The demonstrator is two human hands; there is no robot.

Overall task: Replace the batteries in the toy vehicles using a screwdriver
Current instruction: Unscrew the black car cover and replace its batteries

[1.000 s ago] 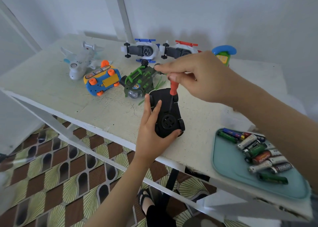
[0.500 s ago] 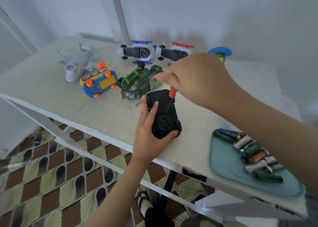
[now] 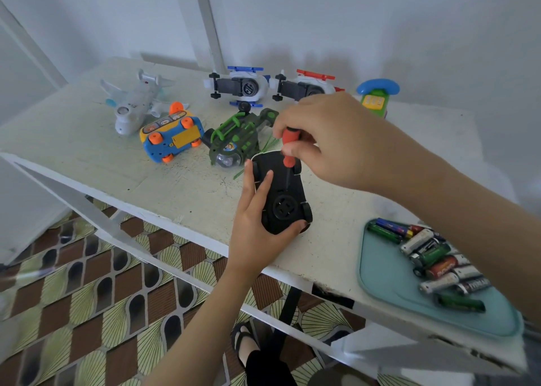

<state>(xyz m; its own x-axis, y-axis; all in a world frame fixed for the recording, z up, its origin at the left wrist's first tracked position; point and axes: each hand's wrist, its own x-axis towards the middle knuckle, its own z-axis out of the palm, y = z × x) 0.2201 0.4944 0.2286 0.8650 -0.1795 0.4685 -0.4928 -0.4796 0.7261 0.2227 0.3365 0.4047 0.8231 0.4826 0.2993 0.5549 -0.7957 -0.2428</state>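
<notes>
Black toy car [image 3: 282, 195] lies wheels-up on the white tabletop [image 3: 87, 151], near the front edge. Left hand [image 3: 254, 227] holds it: fingers [image 3: 265, 186] laid along the car's left side, thumb hooked round the near end. Right hand [image 3: 330, 139] grasps the orange-handled screwdriver [image 3: 288, 148] with curled fingers, the dark shaft pointing down onto the car's underside. Whether the tip sits in a screw cannot be told.

Batteries [image 3: 433, 259] lie loose on a teal tray [image 3: 386, 280] at the right. Behind the car: green vehicle [image 3: 234, 139], blue-and-yellow car [image 3: 172, 139], white plane [image 3: 134, 104].
</notes>
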